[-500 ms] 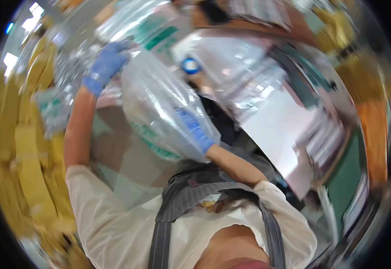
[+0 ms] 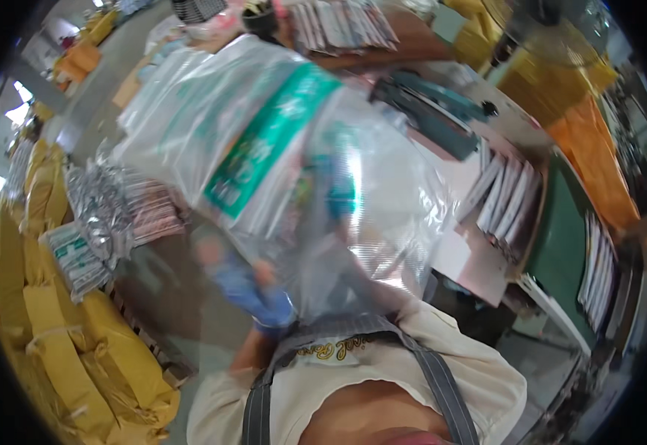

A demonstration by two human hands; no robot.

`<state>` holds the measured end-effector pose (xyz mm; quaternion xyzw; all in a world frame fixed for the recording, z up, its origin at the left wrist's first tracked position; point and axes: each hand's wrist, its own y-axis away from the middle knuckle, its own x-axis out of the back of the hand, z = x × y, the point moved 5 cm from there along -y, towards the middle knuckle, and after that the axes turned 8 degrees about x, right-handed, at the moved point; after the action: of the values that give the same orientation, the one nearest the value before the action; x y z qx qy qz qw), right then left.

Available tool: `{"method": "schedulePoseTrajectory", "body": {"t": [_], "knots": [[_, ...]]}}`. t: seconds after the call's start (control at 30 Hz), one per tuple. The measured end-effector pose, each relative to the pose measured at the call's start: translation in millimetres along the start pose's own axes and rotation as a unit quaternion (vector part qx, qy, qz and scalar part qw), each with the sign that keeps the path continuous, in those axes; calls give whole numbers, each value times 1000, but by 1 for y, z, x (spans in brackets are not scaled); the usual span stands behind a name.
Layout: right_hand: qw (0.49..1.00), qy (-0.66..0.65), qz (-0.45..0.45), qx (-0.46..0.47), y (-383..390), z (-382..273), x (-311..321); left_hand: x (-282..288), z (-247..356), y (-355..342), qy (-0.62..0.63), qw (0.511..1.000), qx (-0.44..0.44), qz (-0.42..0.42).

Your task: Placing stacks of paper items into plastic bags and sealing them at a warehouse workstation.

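A large clear plastic bag (image 2: 271,141) with a broad green printed band spreads in front of me, its film reaching down to my apron. Beside the bag's lower left edge is my left hand (image 2: 245,285) in a blue glove, blurred. Its thumb and fingers look apart, with nothing visible between them. My right forearm (image 2: 368,278) shows dimly through the clear film. The right hand is veiled by the film and its green print, so its fingers cannot be made out.
Yellow wrapped bundles (image 2: 56,348) pile up at the left, near silvery plastic packets (image 2: 101,200). Right of the bag are a dark grey-green device (image 2: 427,111), stacked flat packets (image 2: 505,200) and a green board (image 2: 565,237). More packets (image 2: 346,26) sit on a brown surface at the back.
My left hand has come down from the far upper left, toward my body. The clear bag is now spread wider and flatter, its green band facing up. The view has shifted too.
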<state>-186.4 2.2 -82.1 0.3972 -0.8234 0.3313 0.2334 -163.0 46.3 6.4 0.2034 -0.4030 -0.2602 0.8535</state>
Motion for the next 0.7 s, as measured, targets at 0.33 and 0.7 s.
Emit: {"method": "schedulePoseTrajectory", "body": {"t": [0.33,0.7], "knots": [[970,-82,-135,186,-69,0,18,29,-76,121,81,979,-124,141],[984,-69,-99,130,-56,-26,-30,147,35,30,-277,851,-237,378]]}}
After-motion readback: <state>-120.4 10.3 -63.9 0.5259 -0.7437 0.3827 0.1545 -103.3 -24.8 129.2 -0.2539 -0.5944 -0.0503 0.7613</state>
